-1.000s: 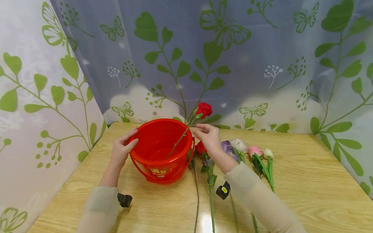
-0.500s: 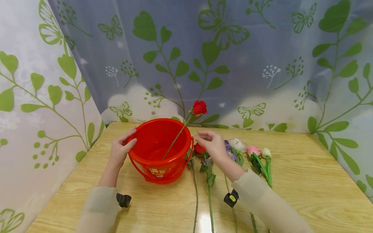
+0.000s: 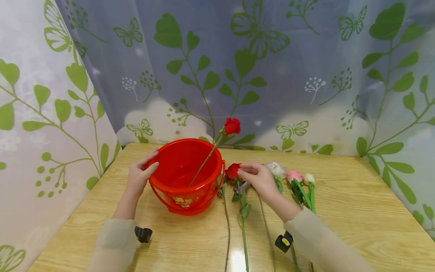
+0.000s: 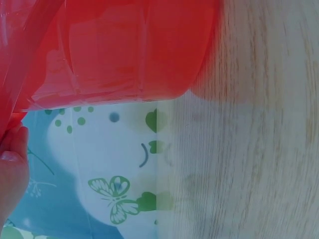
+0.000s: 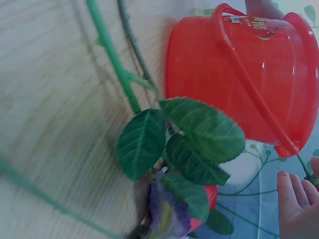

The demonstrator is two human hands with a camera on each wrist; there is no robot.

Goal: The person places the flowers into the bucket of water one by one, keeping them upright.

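A red plastic bucket (image 3: pixel 186 196) stands upright on the table. One red rose (image 3: pixel 232 126) leans in it, its stem running down inside and its bloom above the far right rim. My left hand (image 3: pixel 137 177) holds the bucket's left rim; in the left wrist view only part of that hand (image 4: pixel 14 169) shows. Over the lying flowers, my right hand (image 3: pixel 259 179) hovers with relaxed fingers and nothing in them. Beside its fingertips lies another red rose (image 3: pixel 233 172), with a purple flower (image 3: pixel 242 187) just below. The right wrist view shows green leaves (image 5: pixel 202 129) near the bucket.
Right of my right hand lie a white flower (image 3: pixel 276 170), a pink flower (image 3: pixel 294 176) and a cream tulip (image 3: pixel 309 178). Their stems point toward the near edge of the wooden table (image 3: pixel 183 245). A patterned curtain (image 3: pixel 306 75) hangs behind.
My right hand has moved away from the rose in the bucket, to the right and down over the lying flowers. That rose has settled slightly left. My left hand stays at the rim.
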